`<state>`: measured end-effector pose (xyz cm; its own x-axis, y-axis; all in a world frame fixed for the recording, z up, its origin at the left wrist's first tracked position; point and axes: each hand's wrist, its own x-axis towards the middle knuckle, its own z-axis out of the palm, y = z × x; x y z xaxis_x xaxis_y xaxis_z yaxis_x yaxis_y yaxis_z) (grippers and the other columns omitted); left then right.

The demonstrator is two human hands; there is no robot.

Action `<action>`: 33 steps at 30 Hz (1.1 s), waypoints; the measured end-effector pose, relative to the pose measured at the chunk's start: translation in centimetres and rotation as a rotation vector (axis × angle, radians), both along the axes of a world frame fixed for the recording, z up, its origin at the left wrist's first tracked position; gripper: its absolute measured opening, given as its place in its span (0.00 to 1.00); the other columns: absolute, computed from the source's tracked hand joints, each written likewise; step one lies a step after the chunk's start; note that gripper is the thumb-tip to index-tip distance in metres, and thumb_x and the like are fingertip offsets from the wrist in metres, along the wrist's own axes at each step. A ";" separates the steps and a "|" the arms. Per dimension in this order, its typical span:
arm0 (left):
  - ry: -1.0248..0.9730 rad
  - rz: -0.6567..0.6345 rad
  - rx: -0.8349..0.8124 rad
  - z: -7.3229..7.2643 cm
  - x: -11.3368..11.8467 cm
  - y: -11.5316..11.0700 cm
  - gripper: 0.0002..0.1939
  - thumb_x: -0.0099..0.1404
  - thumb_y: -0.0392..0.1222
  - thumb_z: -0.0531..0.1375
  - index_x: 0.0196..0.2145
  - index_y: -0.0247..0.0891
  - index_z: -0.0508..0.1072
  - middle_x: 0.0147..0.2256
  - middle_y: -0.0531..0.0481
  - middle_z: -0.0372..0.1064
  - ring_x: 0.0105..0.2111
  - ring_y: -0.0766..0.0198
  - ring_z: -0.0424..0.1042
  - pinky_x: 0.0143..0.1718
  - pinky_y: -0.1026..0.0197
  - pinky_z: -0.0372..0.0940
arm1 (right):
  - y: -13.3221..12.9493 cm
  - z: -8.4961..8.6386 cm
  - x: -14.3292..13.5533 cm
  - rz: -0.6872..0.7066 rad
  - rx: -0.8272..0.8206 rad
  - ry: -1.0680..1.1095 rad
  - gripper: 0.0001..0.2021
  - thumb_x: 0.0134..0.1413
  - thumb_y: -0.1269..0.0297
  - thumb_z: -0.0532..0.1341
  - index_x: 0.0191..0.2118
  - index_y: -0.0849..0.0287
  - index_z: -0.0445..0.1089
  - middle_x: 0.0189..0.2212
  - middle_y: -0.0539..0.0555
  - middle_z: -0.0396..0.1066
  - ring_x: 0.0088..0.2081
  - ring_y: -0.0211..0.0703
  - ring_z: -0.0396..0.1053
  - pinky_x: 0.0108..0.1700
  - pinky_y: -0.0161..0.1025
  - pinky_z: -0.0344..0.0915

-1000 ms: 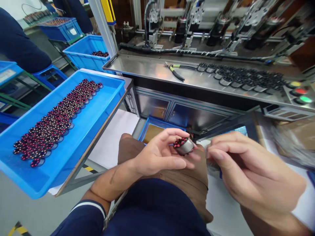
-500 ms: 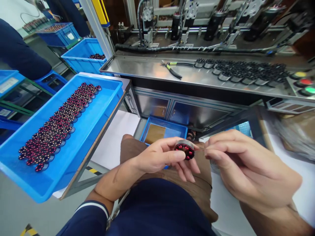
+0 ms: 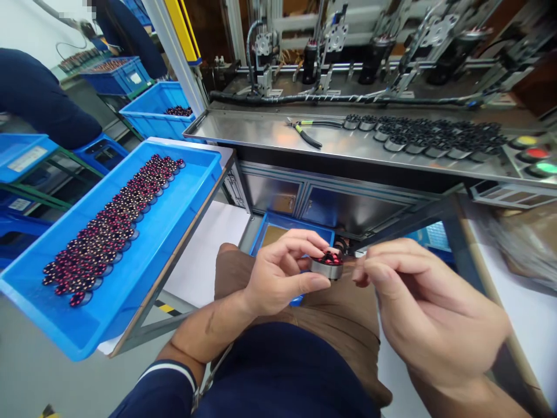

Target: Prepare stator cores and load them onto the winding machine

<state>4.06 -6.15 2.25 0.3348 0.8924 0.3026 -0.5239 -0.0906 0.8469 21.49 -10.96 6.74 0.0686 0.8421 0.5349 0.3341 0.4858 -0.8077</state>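
A round metal-rimmed motor part [image 3: 327,268] with red windings is held by my left hand [image 3: 282,273], thumb on its near side and fingers at its top and back. Its silver rim faces me and the windings point up. Just to the right, my right hand [image 3: 426,302] has thumb and fingertips pinched together; anything between them is too small to make out. On the left, many similar red-wound parts [image 3: 117,220] lie in rows in a blue tray [image 3: 174,203].
Pliers [image 3: 307,133] and a cluster of black and silver parts [image 3: 435,136] rest on the metal ledge [image 3: 252,125]. Buttons [image 3: 535,154] sit at its right end. Machinery stands behind. A seated person [image 3: 39,98] is at the far left; a blue bin [image 3: 265,223] is below.
My left hand has turned the part so its windings face up instead of toward me, and its fingers have curled over it. My right hand has shifted slightly left and remains pinched.
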 end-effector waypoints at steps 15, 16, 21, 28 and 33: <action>-0.084 -0.079 -0.066 -0.1 -1.0 0.8 0.16 0.55 0.41 0.75 0.36 0.39 0.73 0.46 0.47 0.76 0.46 0.58 0.79 0.48 0.54 0.74 | -0.7 -3.0 -3.2 0.389 -0.644 0.754 0.15 0.60 0.52 0.68 0.31 0.58 0.77 0.26 0.52 0.73 0.28 0.37 0.70 0.33 0.33 0.68; -0.060 -0.076 -0.058 -0.1 -1.1 0.8 0.17 0.55 0.42 0.75 0.36 0.39 0.72 0.45 0.46 0.76 0.46 0.57 0.79 0.46 0.54 0.75 | -0.5 -2.9 -3.2 0.430 -0.642 0.801 0.16 0.60 0.49 0.67 0.33 0.58 0.78 0.28 0.53 0.74 0.29 0.39 0.71 0.33 0.34 0.70; 0.114 -0.087 0.047 -0.1 -1.4 1.1 0.18 0.55 0.48 0.75 0.34 0.38 0.72 0.47 0.40 0.76 0.50 0.49 0.77 0.37 0.56 0.75 | 0.3 -2.6 -3.4 0.629 -0.601 0.824 0.19 0.63 0.46 0.63 0.40 0.58 0.80 0.34 0.58 0.77 0.35 0.46 0.75 0.37 0.42 0.75; 0.443 0.142 0.270 1.6 -2.7 0.8 0.37 0.44 0.54 0.79 0.51 0.40 0.78 0.48 0.43 0.76 0.48 0.56 0.73 0.50 0.59 0.67 | 0.5 -4.7 -2.0 0.076 0.006 0.213 0.19 0.52 0.70 0.73 0.50 0.54 0.75 0.43 0.57 0.73 0.45 0.47 0.73 0.44 0.43 0.73; 0.566 0.093 0.273 3.2 -2.6 -0.3 0.30 0.51 0.51 0.77 0.49 0.35 0.79 0.39 0.46 0.80 0.33 0.64 0.73 0.39 0.62 0.69 | 0.1 -5.1 -0.7 0.004 0.248 -0.175 0.29 0.50 0.78 0.70 0.59 0.56 0.71 0.46 0.60 0.72 0.45 0.51 0.72 0.43 0.48 0.70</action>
<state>1.46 -6.44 5.45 0.4346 0.8409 0.3224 0.0185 -0.3663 0.9303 20.76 -10.83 1.62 -0.0460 0.6843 0.7277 0.4557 0.6627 -0.5943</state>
